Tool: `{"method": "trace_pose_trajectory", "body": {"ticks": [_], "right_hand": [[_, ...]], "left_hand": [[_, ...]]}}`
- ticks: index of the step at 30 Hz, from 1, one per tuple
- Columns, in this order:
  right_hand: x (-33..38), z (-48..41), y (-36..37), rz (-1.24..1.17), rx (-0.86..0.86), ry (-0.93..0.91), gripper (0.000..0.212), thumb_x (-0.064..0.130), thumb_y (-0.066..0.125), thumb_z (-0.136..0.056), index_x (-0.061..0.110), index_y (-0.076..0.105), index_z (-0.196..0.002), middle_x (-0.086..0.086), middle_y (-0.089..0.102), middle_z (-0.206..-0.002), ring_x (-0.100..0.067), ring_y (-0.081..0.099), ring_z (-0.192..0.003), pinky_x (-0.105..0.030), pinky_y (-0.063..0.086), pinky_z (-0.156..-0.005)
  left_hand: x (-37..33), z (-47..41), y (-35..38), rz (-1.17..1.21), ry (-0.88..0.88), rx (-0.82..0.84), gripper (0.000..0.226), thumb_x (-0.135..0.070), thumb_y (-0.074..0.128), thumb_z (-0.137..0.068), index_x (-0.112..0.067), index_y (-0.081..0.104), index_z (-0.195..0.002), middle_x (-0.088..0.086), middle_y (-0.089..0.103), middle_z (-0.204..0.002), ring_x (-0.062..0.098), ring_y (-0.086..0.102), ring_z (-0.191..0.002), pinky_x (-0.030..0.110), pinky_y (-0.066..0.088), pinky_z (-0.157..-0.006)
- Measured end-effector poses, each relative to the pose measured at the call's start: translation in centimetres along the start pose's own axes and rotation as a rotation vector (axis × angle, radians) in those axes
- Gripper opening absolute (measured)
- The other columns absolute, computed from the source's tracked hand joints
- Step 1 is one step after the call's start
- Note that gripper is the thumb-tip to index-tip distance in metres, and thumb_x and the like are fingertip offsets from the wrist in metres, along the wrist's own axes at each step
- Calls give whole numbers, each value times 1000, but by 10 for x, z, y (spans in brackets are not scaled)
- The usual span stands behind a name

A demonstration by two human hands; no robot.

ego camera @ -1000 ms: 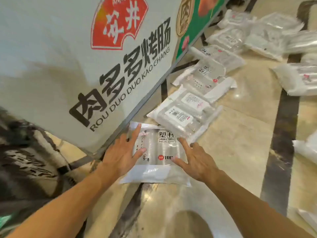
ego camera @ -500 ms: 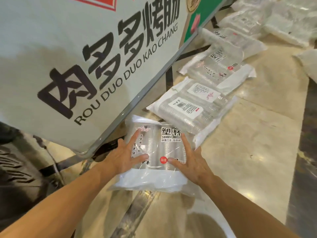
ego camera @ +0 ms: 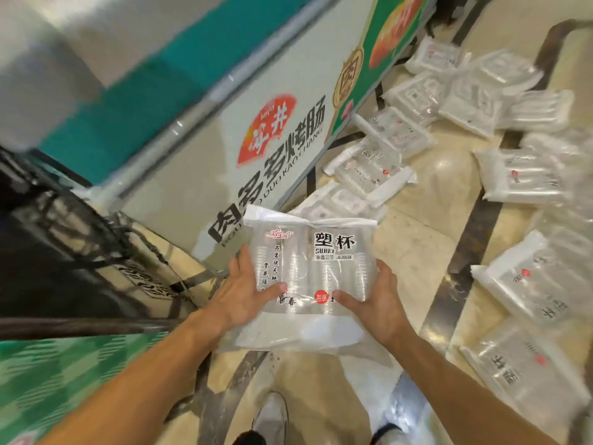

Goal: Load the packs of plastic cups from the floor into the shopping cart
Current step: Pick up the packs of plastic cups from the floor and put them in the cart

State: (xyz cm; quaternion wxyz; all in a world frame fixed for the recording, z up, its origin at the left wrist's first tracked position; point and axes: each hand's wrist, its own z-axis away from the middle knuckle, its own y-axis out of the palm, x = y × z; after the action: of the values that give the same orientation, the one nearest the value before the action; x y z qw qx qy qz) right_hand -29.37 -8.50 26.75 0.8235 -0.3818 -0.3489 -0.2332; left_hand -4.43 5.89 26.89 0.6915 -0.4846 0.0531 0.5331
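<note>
We hold one pack of plastic cups [ego camera: 321,261] above the floor [ego camera: 417,252], left hand [ego camera: 247,293] and right hand [ego camera: 375,300] each gripping a side, thumbs across its front. Next, we judge, it swings left to the dark wire shopping cart [ego camera: 64,245], whose contents blur hides; other packs [ego camera: 526,284] lie waiting.

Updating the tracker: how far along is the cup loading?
Done: no loaded packs show in this view. In hand: one pack, gripped by the left hand and right hand, clear of the floor. Left: many other packs lying there.
</note>
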Motion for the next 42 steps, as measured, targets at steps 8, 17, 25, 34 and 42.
{"method": "trace_pose_trajectory", "body": {"ticks": [8, 17, 25, 34, 42], "right_hand": [[226, 148, -155, -76, 25, -109, 94, 39, 95, -76, 39, 25, -139, 18, 64, -115, 3, 63, -101, -10, 46, -73], [404, 264, -168, 36, 308, -417, 89, 49, 95, -74, 28, 45, -143, 9, 59, -129, -12, 63, -113, -26, 45, -88], [480, 427, -19, 243, 751, -638, 97, 47, 95, -70, 21, 42, -147, 4, 58, -137, -16, 58, -118, -29, 43, -90], [475, 670, 223, 560, 1230, -857, 130, 85, 83, -51, 24, 33, -155, 3, 52, -153, -25, 55, -134, -46, 47, -110], [394, 823, 390, 729, 1552, -872, 103, 44, 92, -81, 20, 27, -157, 14, 40, -142, -12, 44, -134, -34, 37, -109]], "left_hand": [[-163, 178, -173, 190, 129, -168, 128, -81, 76, -76, -29, 4, -168, 1, 38, -162, 24, 40, -150, 45, 35, -125], [-192, 390, -279, 352, 32, -534, 99, -55, 87, -84, -27, 25, -155, -4, 45, -146, 15, 50, -134, 40, 42, -116], [-89, 644, -275, 530, -318, -968, 110, -52, 87, -86, -30, 15, -166, -10, 36, -156, 16, 41, -145, 34, 36, -114], [65, 903, -201, 808, -746, -1323, 103, -42, 85, -91, -22, 18, -167, -2, 40, -152, 8, 39, -128, 18, 30, -103], [184, 1025, -106, 1108, -995, -1424, 88, -58, 89, -78, -34, 40, -147, -9, 55, -133, 20, 64, -120, 57, 53, -110]]}}
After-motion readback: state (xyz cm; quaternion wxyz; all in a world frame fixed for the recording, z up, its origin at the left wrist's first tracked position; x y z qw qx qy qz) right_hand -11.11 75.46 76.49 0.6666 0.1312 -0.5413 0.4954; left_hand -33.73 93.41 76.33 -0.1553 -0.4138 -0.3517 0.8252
